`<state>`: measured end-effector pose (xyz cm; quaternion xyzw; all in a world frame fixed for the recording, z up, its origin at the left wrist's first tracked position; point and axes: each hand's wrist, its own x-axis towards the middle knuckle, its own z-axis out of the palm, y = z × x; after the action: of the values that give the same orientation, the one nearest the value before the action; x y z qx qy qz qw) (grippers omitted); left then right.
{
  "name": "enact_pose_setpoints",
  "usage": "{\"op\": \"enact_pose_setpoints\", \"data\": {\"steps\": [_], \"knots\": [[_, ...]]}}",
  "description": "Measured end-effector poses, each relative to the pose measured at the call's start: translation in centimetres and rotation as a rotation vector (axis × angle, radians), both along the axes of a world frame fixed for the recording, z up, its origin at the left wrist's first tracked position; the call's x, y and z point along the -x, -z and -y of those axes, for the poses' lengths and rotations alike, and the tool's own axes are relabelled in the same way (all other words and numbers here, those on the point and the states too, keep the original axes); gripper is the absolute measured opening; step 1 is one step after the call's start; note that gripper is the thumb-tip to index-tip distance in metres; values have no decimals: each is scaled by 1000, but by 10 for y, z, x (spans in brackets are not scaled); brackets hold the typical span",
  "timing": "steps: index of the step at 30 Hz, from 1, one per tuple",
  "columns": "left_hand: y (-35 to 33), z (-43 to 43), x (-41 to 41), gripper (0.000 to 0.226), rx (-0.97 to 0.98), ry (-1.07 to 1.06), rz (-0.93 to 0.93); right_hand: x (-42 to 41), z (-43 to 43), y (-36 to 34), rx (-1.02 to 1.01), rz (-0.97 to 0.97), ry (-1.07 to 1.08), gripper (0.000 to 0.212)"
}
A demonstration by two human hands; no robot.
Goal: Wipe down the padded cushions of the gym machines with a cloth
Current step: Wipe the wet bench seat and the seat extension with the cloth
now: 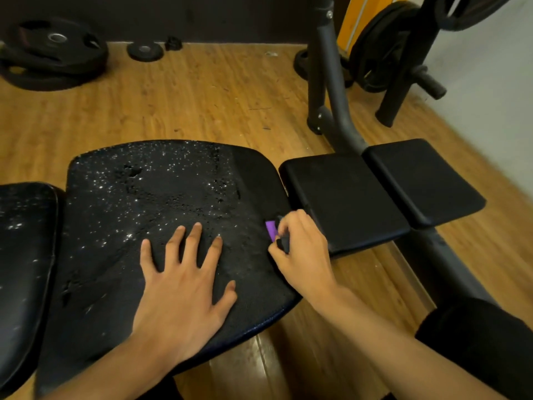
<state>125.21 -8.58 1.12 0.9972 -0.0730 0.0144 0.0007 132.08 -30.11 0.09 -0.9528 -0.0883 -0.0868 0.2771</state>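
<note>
A wide black seat cushion (161, 183) fills the middle of the view, its surface speckled with shiny droplets. A black cloth (251, 272) lies spread over its near right part, with a small purple tag (271, 230) at the cloth's right edge. My left hand (184, 278) presses flat on the cloth with its fingers spread. At the cushion's right edge, my right hand (302, 255) pinches the cloth beside the purple tag. Another wet black cushion (23, 232) sits at the far left. Two dry black pads (343, 194) (424, 180) lie to the right.
The machine's grey steel frame (326, 82) rises behind the pads. Large weight plates (54, 53) and a small plate (144, 49) lie on the wooden floor at the back left. More plates (383, 44) hang on a rack at the back right. A black-clad limb (484, 342) is at the lower right.
</note>
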Motion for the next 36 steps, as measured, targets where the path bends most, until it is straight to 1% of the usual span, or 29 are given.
{"op": "enact_pose_setpoints", "data": {"steps": [1,2,3,4,6,8,10,11,14,16,19,22,24,26,28,29,31,34,36], "knots": [[-1,0,0,76,-3,-2,-6,-3,-1,-1,-3,-22,-18,36],[-1,1,0,76,-6,-4,-9,-5,-2,-2,46,-1,-40,41],[-1,1,0,76,-11,-5,-11,-6,-2,-3,135,13,-68,46],[-1,1,0,76,-17,-5,-14,-5,-2,-5,212,-10,-100,51],[-1,1,0,76,-26,-3,-18,8,-3,-8,249,-127,-168,64],[-1,1,0,76,-30,-4,-12,30,-3,-7,260,-158,-203,66],[-2,3,-1,76,-35,-12,-9,40,1,-3,325,-107,-207,63],[-3,4,-1,76,-38,-16,-11,32,2,-2,331,-111,-208,63],[-3,3,-2,75,-49,-21,-26,-26,-9,2,302,-162,-222,66],[-4,3,-1,76,-51,-31,-39,-76,-24,7,282,-166,-230,61],[-5,4,-1,75,-60,-44,-58,-148,-47,6,292,-199,-245,60],[-8,5,-2,75,-49,-58,-78,-171,-57,3,282,-226,-229,58],[-9,6,-2,75,-51,-61,-97,-142,-47,4,248,-203,-220,56],[-10,6,-1,74,-45,-67,-102,-82,-26,2,241,-149,-239,60],[-9,6,-1,74,-43,-63,-96,-13,-1,1,263,-147,-265,64],[-9,6,-2,74,-41,-59,-92,14,8,2,286,-140,-266,63],[-7,6,-2,75,-43,-61,-89,29,14,3,314,-138,-282,59],[-8,6,-3,78,-63,-67,-105,-36,-11,4,327,-79,-311,58],[-9,6,-3,80,-67,-68,-119,-105,-38,4,316,-120,-276,57]]}}
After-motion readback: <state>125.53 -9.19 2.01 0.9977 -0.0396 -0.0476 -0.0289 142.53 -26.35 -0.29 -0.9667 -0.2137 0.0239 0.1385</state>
